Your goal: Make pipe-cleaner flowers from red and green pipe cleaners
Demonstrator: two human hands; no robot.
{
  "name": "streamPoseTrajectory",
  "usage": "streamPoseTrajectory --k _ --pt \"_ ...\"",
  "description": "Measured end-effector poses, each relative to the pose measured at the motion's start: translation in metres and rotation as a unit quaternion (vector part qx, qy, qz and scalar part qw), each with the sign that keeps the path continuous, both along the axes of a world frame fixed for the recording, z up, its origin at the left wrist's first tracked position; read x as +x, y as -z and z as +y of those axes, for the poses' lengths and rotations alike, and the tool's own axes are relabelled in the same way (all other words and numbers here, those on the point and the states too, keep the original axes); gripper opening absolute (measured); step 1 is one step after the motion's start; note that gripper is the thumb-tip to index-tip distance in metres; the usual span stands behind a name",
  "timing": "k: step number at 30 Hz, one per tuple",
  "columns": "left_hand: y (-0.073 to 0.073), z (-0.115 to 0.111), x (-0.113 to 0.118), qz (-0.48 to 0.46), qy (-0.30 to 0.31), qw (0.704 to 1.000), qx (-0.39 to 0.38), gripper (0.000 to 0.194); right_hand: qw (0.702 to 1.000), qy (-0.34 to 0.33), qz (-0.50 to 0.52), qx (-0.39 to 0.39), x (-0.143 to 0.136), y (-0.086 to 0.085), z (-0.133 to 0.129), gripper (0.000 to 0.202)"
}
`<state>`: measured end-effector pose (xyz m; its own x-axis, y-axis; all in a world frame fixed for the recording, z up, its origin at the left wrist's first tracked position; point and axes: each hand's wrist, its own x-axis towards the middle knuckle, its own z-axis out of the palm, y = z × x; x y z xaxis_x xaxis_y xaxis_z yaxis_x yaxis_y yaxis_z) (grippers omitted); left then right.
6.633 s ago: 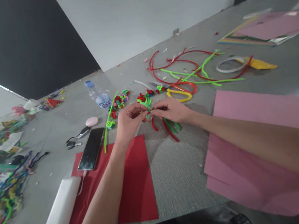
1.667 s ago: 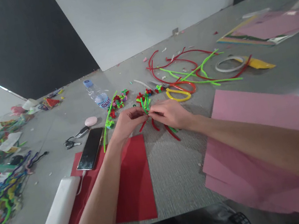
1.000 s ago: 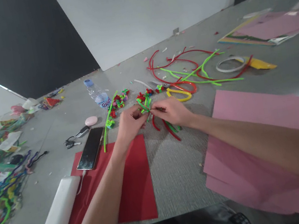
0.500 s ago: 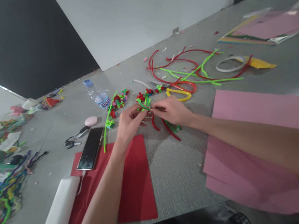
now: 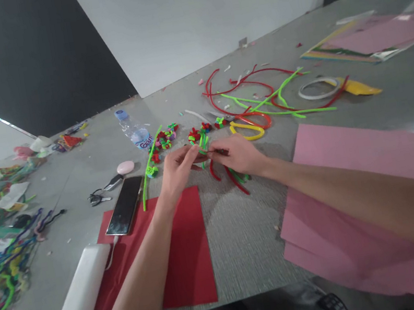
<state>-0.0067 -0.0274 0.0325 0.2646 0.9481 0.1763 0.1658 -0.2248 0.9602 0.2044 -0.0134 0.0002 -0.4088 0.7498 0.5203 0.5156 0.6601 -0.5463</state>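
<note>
My left hand (image 5: 177,166) is closed, its thumb and fingers pinching a green pipe cleaner (image 5: 203,148). Close beside it, my right hand (image 5: 237,154) pinches the same small piece from the right, where a thin dark strand shows between the fingertips. My fingers hide most of the held piece. Just beyond my hands lie small red and green pipe cleaner flowers (image 5: 194,135). Cut red pipe cleaners (image 5: 237,181) lie under my right hand. A long green pipe cleaner (image 5: 149,172) rests to the left of my left hand.
Scissors with red and yellow handles (image 5: 247,130) lie beyond my right hand, near long red and green pipe cleaners (image 5: 280,95). A water bottle (image 5: 135,130), phone (image 5: 125,207), power bank (image 5: 82,297) and red sheet (image 5: 186,253) are left; pink sheets (image 5: 366,155) and tape (image 5: 319,88) right.
The green piece between my fingertips has turned and now shows less. My right fingers have curled a little, and both hands stay in nearly the same place.
</note>
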Motion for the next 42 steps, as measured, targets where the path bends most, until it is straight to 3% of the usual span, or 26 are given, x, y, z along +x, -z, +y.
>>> streamPoseTrajectory --k 6,20,32,38,42 --pt "0.000 0.000 0.002 -0.025 -0.009 1.000 -0.014 0.074 1.000 -0.004 -0.015 -0.003 0.000 -0.001 0.000 0.021" --pt "0.004 0.006 -0.005 -0.001 0.022 1.000 0.009 0.026 0.999 0.000 0.045 -0.020 0.001 0.001 0.000 0.029" --pt "0.007 0.009 -0.002 -0.019 0.031 0.997 0.067 0.022 0.996 -0.027 0.056 -0.069 0.002 -0.004 0.002 0.030" --pt "0.005 0.008 -0.001 -0.004 0.027 0.994 0.101 0.018 0.991 -0.055 0.086 -0.088 0.003 0.000 0.010 0.044" --pt "0.003 0.006 -0.001 0.011 0.024 0.993 0.119 0.017 0.986 -0.072 0.103 -0.106 0.002 -0.001 0.009 0.037"
